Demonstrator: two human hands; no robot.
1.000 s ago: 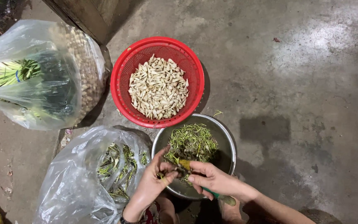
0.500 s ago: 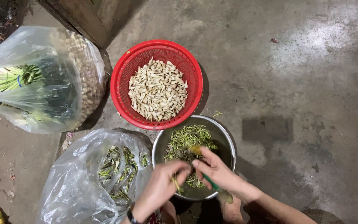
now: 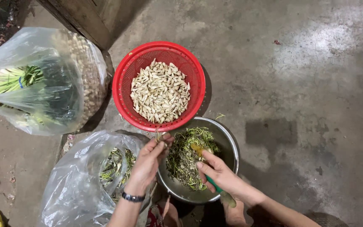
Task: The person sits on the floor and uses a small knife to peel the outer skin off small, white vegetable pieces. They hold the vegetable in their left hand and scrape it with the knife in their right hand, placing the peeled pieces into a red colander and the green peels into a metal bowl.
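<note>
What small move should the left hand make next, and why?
Probably drop its piece into the red basket. The left hand holds a small pale piece right at the basket's near rim, and the basket already holds a pile of similar pale pieces. The right hand holds a green-handled knife over the metal bowl of green trimmings.

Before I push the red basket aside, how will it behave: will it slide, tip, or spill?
The red basket is low, wide and round, so it would probably slide on the concrete floor rather than tip. The pale cloves are heaped below the rim, so spilling looks unlikely. Its meshed plastic wall may flex slightly if it is lifted by one edge.
</note>
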